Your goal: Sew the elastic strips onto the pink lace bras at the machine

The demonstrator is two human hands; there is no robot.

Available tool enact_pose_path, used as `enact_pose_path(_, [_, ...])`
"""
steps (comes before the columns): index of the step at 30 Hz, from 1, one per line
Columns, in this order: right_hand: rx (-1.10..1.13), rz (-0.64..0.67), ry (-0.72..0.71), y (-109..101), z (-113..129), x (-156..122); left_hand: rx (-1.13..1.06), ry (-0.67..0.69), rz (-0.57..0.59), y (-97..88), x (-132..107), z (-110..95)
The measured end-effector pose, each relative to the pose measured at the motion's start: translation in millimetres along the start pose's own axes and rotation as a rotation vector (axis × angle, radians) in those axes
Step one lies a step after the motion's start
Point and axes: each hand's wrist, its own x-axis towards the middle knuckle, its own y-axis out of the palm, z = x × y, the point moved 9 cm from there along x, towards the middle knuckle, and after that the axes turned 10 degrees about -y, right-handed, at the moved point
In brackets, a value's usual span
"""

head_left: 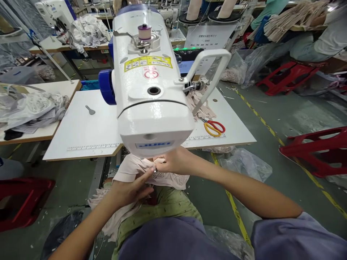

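Pale pink fabric (127,169) with a lace part (176,179) hangs over my lap, just under the head of a white JUKI sewing machine (154,126). My left hand (132,189) comes in from the lower left and grips the fabric between thumb and fingers. Close beside it, my right hand (175,161) is closed on a gathered bit of the same fabric. The two hands almost meet at this spot. The machine head hides part of my right hand, and the needle area is out of sight behind it.
Scissors (214,128) with red and yellow handles lie on the white table (81,126), near pale fabric strips (200,104). A small grey flat tool (90,110) rests at left. Red stools (317,150) stand on the floor to both sides. Another person sits at upper right.
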Motion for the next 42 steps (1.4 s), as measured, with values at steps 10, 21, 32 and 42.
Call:
enact_pose_path(10, [-0.018,-0.225,-0.079,-7,-6,-17,0.102,-0.028,-0.012,-4.4,10,-6])
enact_pose_path(21, [-0.014,-0.395,-0.152,-4,-22,-27,0.055,-0.238,0.085,-1.5,16,-12])
enact_pose_path(32, [-0.142,-0.529,-0.259,-8,-9,-39,0.120,-0.282,0.045,-0.4,15,-20])
enact_pose_path(42, [-0.378,-0.581,-0.443,-2,8,-48,-0.016,-0.140,0.246,-2.9,11,-1])
